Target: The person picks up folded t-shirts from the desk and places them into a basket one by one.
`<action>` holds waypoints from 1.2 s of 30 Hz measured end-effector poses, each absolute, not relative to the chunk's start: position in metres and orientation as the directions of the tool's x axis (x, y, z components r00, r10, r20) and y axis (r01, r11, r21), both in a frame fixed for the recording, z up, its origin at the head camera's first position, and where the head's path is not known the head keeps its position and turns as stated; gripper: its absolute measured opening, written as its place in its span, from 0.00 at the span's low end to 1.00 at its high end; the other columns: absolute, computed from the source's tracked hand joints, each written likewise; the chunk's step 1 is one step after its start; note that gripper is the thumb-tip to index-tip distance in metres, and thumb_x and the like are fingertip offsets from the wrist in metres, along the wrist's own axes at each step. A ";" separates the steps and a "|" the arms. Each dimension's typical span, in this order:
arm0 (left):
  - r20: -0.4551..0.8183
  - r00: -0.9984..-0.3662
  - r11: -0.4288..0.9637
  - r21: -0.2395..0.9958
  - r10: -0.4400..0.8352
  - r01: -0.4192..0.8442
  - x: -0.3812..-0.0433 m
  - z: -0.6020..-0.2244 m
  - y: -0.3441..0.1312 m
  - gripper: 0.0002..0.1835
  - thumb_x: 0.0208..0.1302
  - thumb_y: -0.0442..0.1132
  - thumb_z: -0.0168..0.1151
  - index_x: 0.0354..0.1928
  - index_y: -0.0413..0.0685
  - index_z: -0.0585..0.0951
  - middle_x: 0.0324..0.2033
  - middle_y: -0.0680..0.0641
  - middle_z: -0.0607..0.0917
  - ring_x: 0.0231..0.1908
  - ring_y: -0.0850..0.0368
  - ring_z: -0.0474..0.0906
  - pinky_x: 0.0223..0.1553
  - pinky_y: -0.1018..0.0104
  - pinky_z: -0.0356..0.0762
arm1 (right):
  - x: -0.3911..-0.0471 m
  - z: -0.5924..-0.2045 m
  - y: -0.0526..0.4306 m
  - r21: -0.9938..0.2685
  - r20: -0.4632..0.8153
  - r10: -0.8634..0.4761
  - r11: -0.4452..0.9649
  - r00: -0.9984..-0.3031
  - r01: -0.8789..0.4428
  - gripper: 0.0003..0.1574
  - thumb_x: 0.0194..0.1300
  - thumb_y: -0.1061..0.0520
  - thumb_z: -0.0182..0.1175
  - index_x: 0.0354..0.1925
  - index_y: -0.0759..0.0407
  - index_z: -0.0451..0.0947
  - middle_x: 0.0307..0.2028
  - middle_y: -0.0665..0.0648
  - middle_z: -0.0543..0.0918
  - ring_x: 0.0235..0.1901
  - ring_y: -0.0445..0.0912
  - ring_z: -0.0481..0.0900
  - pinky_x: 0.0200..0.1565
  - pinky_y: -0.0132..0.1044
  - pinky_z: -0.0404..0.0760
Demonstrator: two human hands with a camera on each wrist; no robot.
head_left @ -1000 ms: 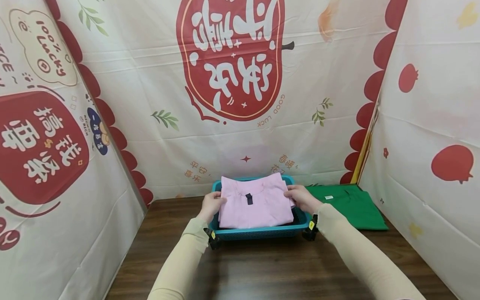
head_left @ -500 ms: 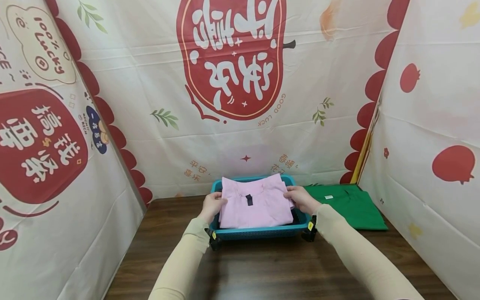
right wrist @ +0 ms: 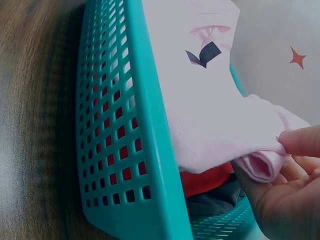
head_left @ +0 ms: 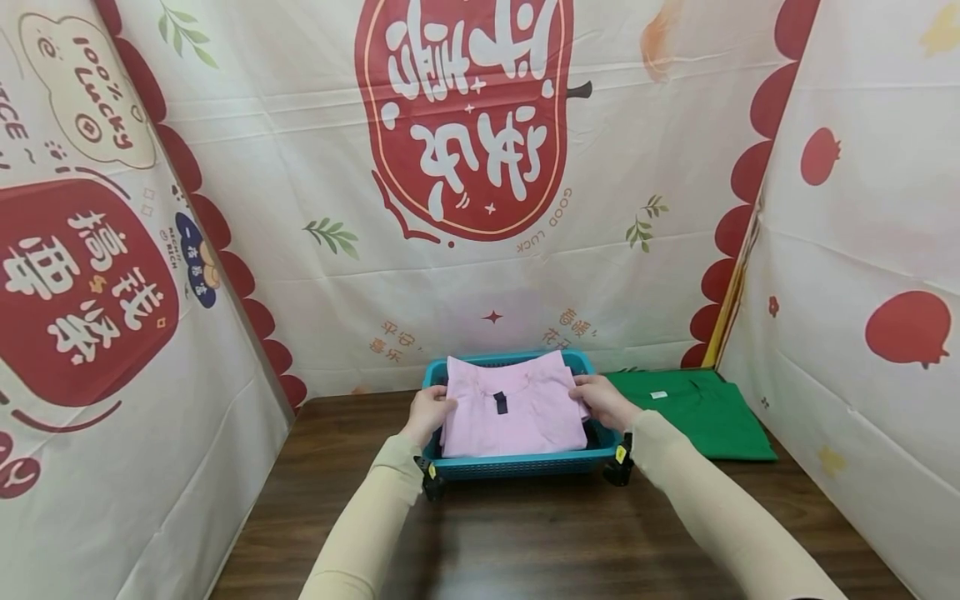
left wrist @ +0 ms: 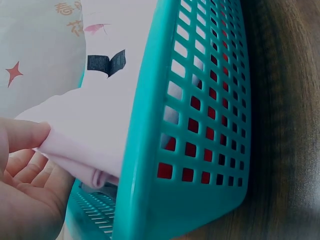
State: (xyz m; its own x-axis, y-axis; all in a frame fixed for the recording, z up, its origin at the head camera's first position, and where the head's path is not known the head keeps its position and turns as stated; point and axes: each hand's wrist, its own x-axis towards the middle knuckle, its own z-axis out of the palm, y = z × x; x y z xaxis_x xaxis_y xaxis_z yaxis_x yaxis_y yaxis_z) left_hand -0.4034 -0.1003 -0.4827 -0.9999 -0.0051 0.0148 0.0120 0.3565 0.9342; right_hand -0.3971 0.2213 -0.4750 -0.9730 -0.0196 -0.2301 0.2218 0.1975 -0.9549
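A folded pink shirt [head_left: 513, 421] with a dark neck label lies at the top of a teal plastic basket [head_left: 525, 467]. My left hand [head_left: 430, 412] pinches the shirt's left edge between thumb and fingers, as the left wrist view shows at the folded layers. At the opposite edge, my right hand [head_left: 606, 402] pinches the rolled fold; the thumb is on top and the fingers are underneath. Below the pink shirt, red cloth [right wrist: 205, 182] and dark cloth [right wrist: 215, 202] show inside the basket in the right wrist view.
To the right of the basket, a folded green shirt [head_left: 697, 412] with a white label lies on the dark wooden table [head_left: 510, 542]. Printed cloth walls [head_left: 480, 275] enclose the table at the back and both sides, and the basket stands close to the back one.
Both hands keep their hold on the pink shirt. The left hand and the shirt's left edge have shifted very slightly to the right; the basket stays where it was.
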 end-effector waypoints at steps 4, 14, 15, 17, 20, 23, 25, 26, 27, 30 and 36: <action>0.012 -1.000 0.362 0.932 0.000 0.011 -0.404 -0.483 -0.099 0.19 0.64 0.31 0.60 0.56 0.30 0.77 0.44 0.37 0.83 0.44 0.47 0.80 0.50 0.51 0.78 | -0.397 -0.475 0.221 -0.953 -0.238 -0.025 0.199 -0.971 0.228 0.31 0.71 0.66 0.48 0.69 0.73 0.58 0.51 0.66 0.76 0.30 0.44 0.76 0.33 0.33 0.79; -0.009 -1.000 0.371 0.928 0.015 -0.003 -0.406 -0.488 -0.100 0.20 0.65 0.31 0.59 0.57 0.30 0.75 0.46 0.36 0.82 0.47 0.46 0.79 0.51 0.52 0.77 | -0.398 -0.479 0.223 -0.952 -0.244 -0.032 0.200 -0.969 0.233 0.31 0.71 0.66 0.48 0.69 0.73 0.58 0.52 0.67 0.75 0.32 0.46 0.76 0.33 0.34 0.79; -0.013 -1.000 0.371 0.929 0.014 -0.006 -0.406 -0.488 -0.100 0.20 0.65 0.31 0.59 0.57 0.30 0.75 0.46 0.36 0.82 0.46 0.46 0.79 0.51 0.52 0.77 | -0.398 -0.479 0.223 -0.952 -0.245 -0.031 0.198 -0.969 0.234 0.30 0.71 0.66 0.48 0.69 0.73 0.59 0.51 0.66 0.75 0.31 0.46 0.76 0.33 0.34 0.79; -0.015 -1.000 0.371 0.928 0.015 -0.008 -0.406 -0.488 -0.100 0.19 0.65 0.31 0.59 0.57 0.30 0.76 0.46 0.36 0.82 0.46 0.47 0.79 0.51 0.51 0.77 | -0.398 -0.480 0.222 -0.951 -0.248 -0.028 0.197 -0.968 0.238 0.30 0.71 0.66 0.48 0.68 0.72 0.60 0.49 0.65 0.75 0.31 0.46 0.75 0.33 0.34 0.79; -0.018 -1.000 0.368 0.930 0.019 -0.009 -0.405 -0.488 -0.100 0.19 0.65 0.31 0.59 0.57 0.30 0.76 0.46 0.37 0.82 0.46 0.47 0.79 0.51 0.51 0.77 | -0.398 -0.480 0.222 -0.948 -0.256 -0.021 0.200 -0.966 0.247 0.29 0.71 0.65 0.48 0.68 0.72 0.60 0.49 0.65 0.75 0.31 0.46 0.75 0.33 0.34 0.79; -0.017 -0.999 0.372 0.928 0.029 -0.005 -0.404 -0.488 -0.100 0.19 0.64 0.30 0.59 0.56 0.30 0.76 0.45 0.37 0.82 0.46 0.47 0.79 0.50 0.51 0.78 | -0.397 -0.480 0.222 -0.947 -0.258 -0.017 0.203 -0.966 0.249 0.29 0.71 0.65 0.48 0.68 0.71 0.61 0.49 0.65 0.76 0.30 0.46 0.75 0.32 0.33 0.78; -0.018 -0.999 0.376 0.927 0.035 -0.003 -0.403 -0.489 -0.100 0.19 0.64 0.30 0.59 0.56 0.30 0.76 0.44 0.38 0.83 0.45 0.47 0.79 0.49 0.51 0.78 | -0.397 -0.481 0.221 -0.949 -0.250 -0.024 0.205 -0.968 0.240 0.30 0.71 0.66 0.48 0.68 0.73 0.60 0.48 0.65 0.76 0.28 0.45 0.74 0.31 0.33 0.77; -0.018 -0.999 0.375 0.927 0.037 -0.003 -0.403 -0.489 -0.101 0.18 0.64 0.30 0.60 0.56 0.30 0.76 0.44 0.38 0.83 0.45 0.47 0.79 0.49 0.51 0.78 | -0.397 -0.481 0.221 -0.950 -0.249 -0.023 0.203 -0.968 0.239 0.30 0.71 0.66 0.49 0.68 0.72 0.60 0.47 0.65 0.76 0.27 0.45 0.74 0.31 0.33 0.76; -0.017 -0.999 0.375 0.927 0.040 0.000 -0.403 -0.489 -0.101 0.18 0.64 0.30 0.60 0.56 0.30 0.77 0.44 0.38 0.83 0.45 0.47 0.79 0.49 0.51 0.78 | -0.396 -0.481 0.221 -0.950 -0.248 -0.023 0.203 -0.968 0.238 0.30 0.70 0.66 0.49 0.68 0.72 0.60 0.46 0.64 0.77 0.26 0.44 0.73 0.30 0.32 0.76; -0.015 -0.999 0.376 0.927 0.045 0.003 -0.402 -0.489 -0.101 0.19 0.64 0.29 0.60 0.56 0.30 0.76 0.44 0.38 0.83 0.45 0.47 0.79 0.49 0.52 0.78 | -0.397 -0.482 0.221 -0.950 -0.243 -0.027 0.207 -0.970 0.233 0.30 0.70 0.67 0.50 0.67 0.73 0.61 0.43 0.63 0.78 0.23 0.43 0.71 0.28 0.32 0.74; -0.014 -0.999 0.389 0.921 0.050 0.007 -0.402 -0.489 -0.101 0.20 0.63 0.28 0.59 0.57 0.29 0.75 0.46 0.36 0.82 0.47 0.46 0.79 0.50 0.51 0.77 | -0.397 -0.483 0.221 -0.949 -0.233 -0.027 0.225 -0.972 0.221 0.31 0.68 0.67 0.52 0.67 0.73 0.61 0.40 0.61 0.78 0.21 0.43 0.69 0.26 0.32 0.72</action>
State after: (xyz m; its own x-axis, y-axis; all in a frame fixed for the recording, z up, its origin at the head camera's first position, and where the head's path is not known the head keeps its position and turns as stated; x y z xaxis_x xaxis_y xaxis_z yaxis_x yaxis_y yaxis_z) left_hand -0.4020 -0.1013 -0.4892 -0.9987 0.0501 -0.0137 0.0069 0.3885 0.9214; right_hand -0.3971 0.2207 -0.4828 -0.9720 -0.0270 -0.2333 0.2215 0.2252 -0.9488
